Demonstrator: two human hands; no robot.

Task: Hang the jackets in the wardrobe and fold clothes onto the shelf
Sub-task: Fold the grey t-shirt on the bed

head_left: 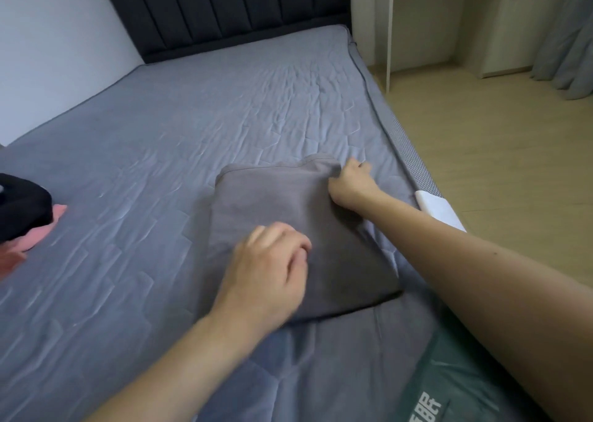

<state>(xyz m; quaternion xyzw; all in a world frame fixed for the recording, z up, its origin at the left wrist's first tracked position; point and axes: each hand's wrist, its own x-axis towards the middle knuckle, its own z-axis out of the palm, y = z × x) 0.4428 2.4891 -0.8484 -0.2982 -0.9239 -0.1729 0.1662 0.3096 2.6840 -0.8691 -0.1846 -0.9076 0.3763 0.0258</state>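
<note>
Nearest you, at the bottom right, a green bag point(449, 386) with white lettering lies on the bed's edge, partly under your right forearm. Just beyond it, your left hand point(269, 277) rests on the near part of the folded grey garment point(288, 210), fingers curled loosely against the cloth; whether they pinch any fabric you cannot tell. The garment lies flat on the bed point(160, 133), close to its right edge. Further out, your right hand point(351, 186) grips the garment's far right corner, fingers curled round bunched cloth. A white object point(439, 210) sits at the bed's right edge. Far left, a black garment point(22, 210) lies on a pink one point(41, 232). Beyond stands the dark padded headboard point(224, 11).
</note>
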